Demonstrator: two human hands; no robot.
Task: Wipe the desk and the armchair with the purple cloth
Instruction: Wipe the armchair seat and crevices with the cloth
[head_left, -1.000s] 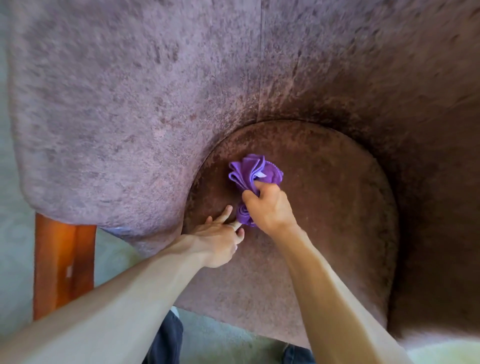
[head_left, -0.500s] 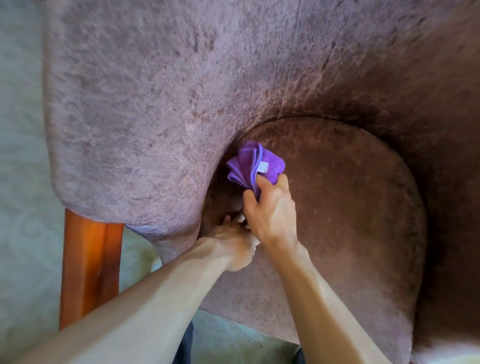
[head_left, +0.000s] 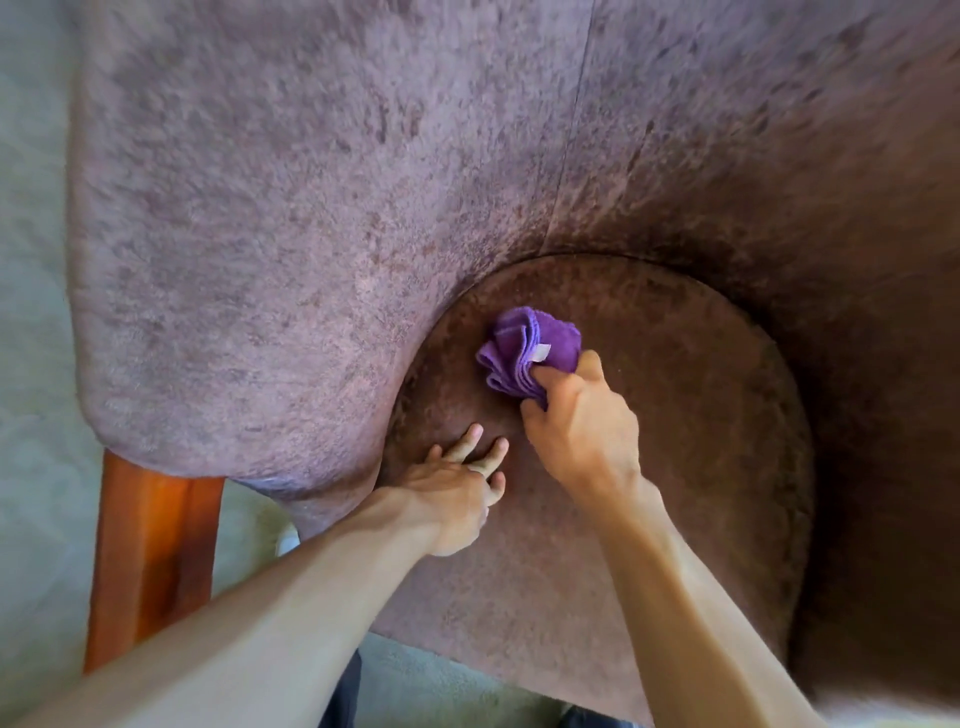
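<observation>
The big mauve velvet armchair fills the view, its top and right side cut off by the frame, and that right side is lost in shadow. Its rounded brown seat cushion sits below. One orange wooden chair leg stands lower left on pale carpet. The left hand lies flat, fingers straight, resting on the cushion. The right hand, just beside it, curls tight round the bunched purple microfibre cloth. The cloth's lower folds vanish under the fingers, while the rest fans out beyond the knuckles onto the cushion.
</observation>
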